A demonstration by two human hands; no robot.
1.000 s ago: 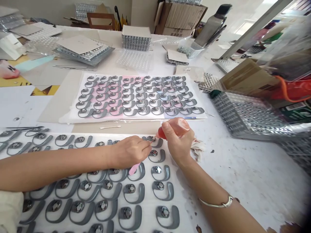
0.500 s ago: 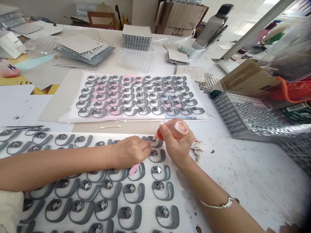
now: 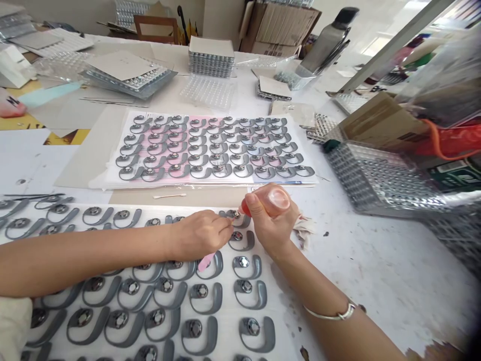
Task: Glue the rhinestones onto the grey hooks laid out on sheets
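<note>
My right hand (image 3: pixel 276 233) is wrapped round a small orange-pink squeeze bottle (image 3: pixel 276 199), tilted with its red nozzle end down to the left. The nozzle is close to a grey curved piece with a round metal setting (image 3: pixel 240 216) in the far right corner of the near sheet. My left hand (image 3: pixel 201 234) pinches a thin tool with a pink handle (image 3: pixel 205 262), whose tip points at the same piece. Contact at the tips is too small to make out. Below my hands, rows of similar grey pieces (image 3: pixel 203 336) lie on the white sheet; my left forearm hides some.
Another sheet of grey pieces (image 3: pixel 199 158) lies beyond, with a cotton swab (image 3: pixel 169 196) before it. A crumpled cloth (image 3: pixel 304 228) is right of my right hand. Filled clear trays (image 3: pixel 379 175) and a cardboard box (image 3: pixel 383 118) stand right; a dark-capped bottle (image 3: pixel 326 42) stands behind.
The whole view has shifted slightly to the left. Both hands keep the same hold and stay at the same grey piece.
</note>
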